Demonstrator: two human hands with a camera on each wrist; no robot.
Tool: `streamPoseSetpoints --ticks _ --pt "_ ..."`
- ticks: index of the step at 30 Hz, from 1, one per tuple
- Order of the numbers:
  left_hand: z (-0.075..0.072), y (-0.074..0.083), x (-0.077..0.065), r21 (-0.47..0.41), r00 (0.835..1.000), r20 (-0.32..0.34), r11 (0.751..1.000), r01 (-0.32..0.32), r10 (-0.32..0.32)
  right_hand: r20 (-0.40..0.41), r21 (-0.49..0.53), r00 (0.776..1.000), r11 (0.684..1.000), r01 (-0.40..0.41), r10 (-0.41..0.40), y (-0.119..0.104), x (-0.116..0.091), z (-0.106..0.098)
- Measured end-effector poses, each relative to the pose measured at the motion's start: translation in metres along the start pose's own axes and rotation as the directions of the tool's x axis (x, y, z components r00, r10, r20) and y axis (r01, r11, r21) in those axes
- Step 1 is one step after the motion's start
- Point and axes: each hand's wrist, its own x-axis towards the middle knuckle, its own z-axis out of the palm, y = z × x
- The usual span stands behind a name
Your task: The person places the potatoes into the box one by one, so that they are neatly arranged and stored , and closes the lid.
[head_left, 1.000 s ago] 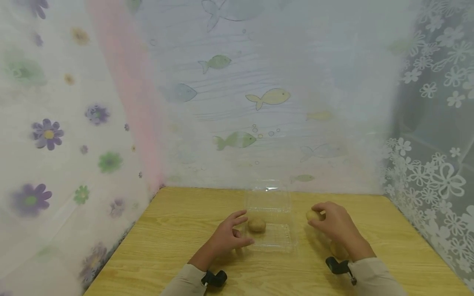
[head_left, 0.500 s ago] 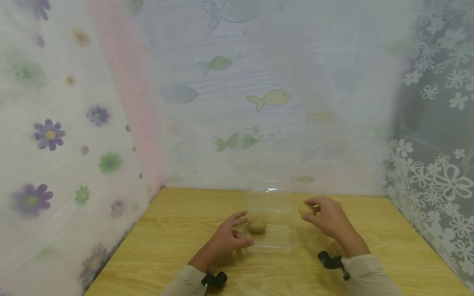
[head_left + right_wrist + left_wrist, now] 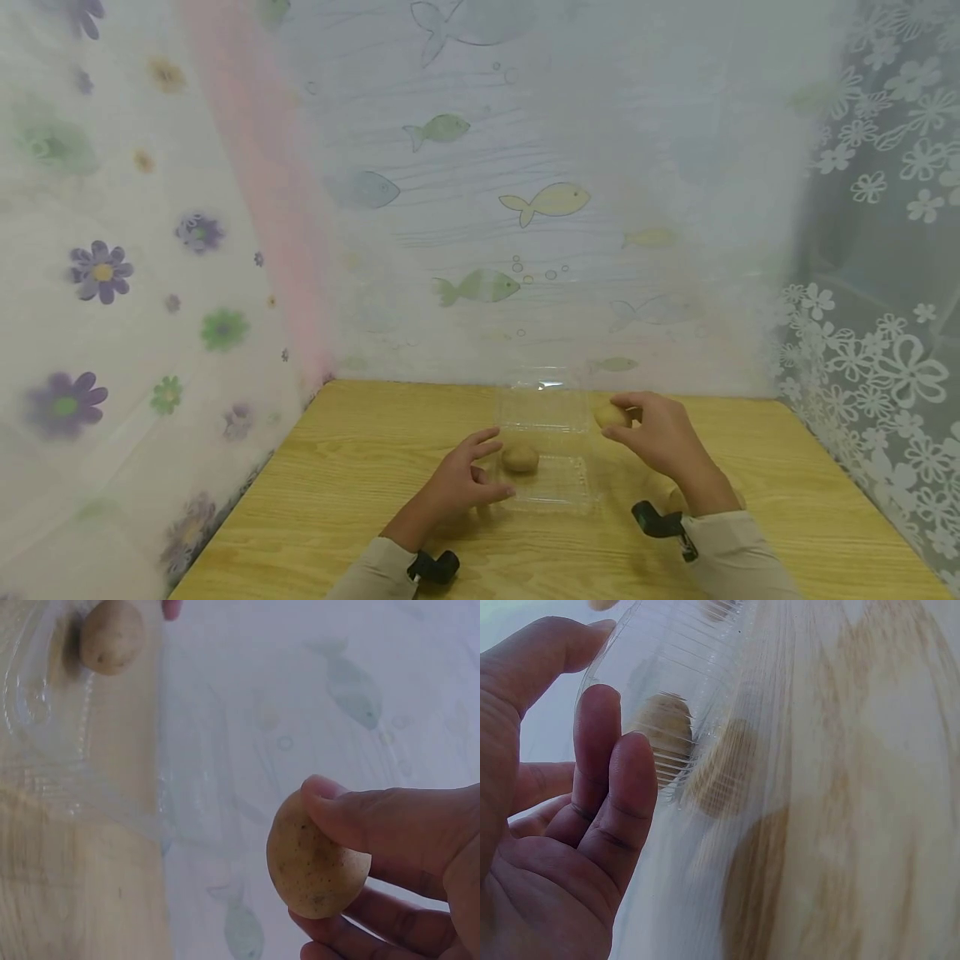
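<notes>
A potato (image 3: 307, 859) is pinched between the thumb and fingers of my right hand (image 3: 660, 437), raised just right of a clear plastic clamshell box (image 3: 558, 492). The box stands with its lid (image 3: 543, 408) tipped back toward the wall. Inside its left part lies another potato (image 3: 521, 457). My left hand (image 3: 461, 479) is at the box's left side, thumb and fingers spread apart. In the left wrist view, fingertips (image 3: 634, 754) rest near the ribbed clear wall, with the potato showing through it.
Partly hidden under my right wrist, a potato (image 3: 677, 500) lies on the wooden table (image 3: 360, 517). A fish-patterned curtain (image 3: 465, 333) hangs behind the table, with flowered sheets at both sides. A black camera mount (image 3: 435, 567) sits at my left cuff.
My right hand has carried the potato left and slightly up toward the box. The left hand, the box and the potato inside it have stayed in place.
</notes>
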Motion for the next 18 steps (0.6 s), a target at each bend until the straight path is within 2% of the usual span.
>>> streamPoseSetpoints --ticks 12,18 --pt "0.000 0.003 -0.002 -0.001 1.000 0.007 1.000 0.006 -0.006 0.005 0.025 1.000 1.000 0.003 -0.003 -0.004 0.001 0.011" --pt "0.001 0.004 -0.002 -0.015 1.000 0.013 1.000 0.012 -0.012 0.007 0.021 0.999 0.999 0.040 -0.040 -0.009 0.001 0.017"
